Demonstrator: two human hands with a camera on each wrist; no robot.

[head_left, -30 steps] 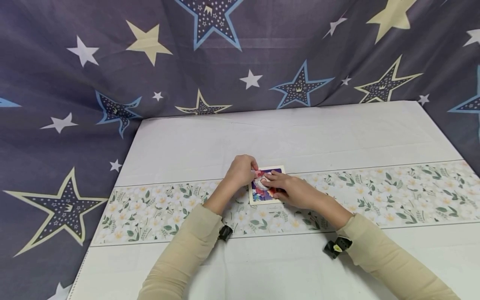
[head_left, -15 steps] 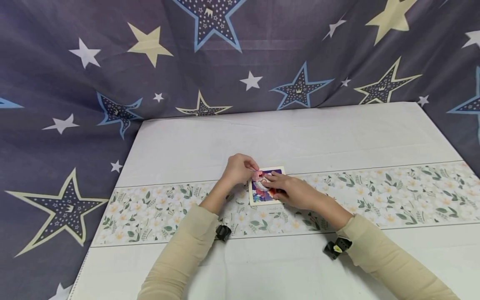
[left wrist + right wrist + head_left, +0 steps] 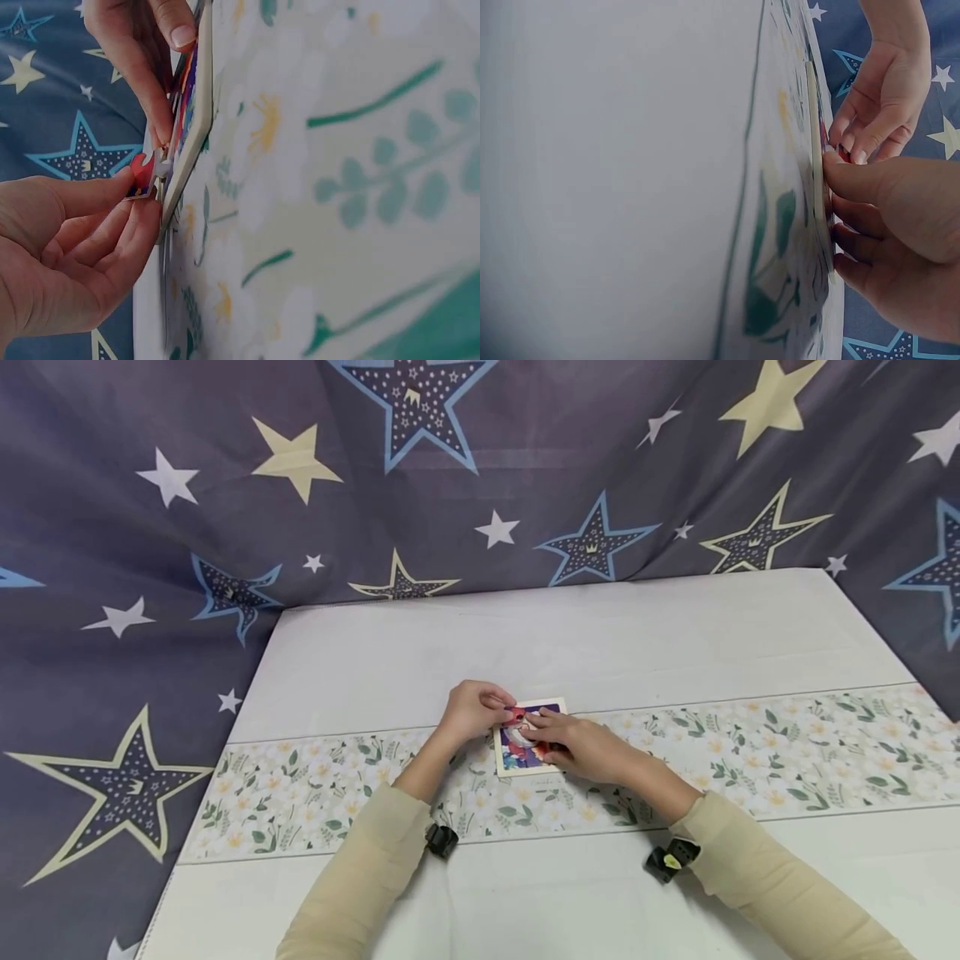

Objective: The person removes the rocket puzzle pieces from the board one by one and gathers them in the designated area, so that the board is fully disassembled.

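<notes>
At the puzzle tray's [image 3: 528, 772] far left corner, red jigsaw piece [image 3: 141, 177] at left hand's [image 3: 472, 710] fingertips, grip nearly closed, pinching it, right hand [image 3: 596, 750] resting extended fingers on tray.

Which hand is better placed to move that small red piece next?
Probably the left hand: it pinches the red piece, while the right hand rests its fingers on the picture board.
</notes>
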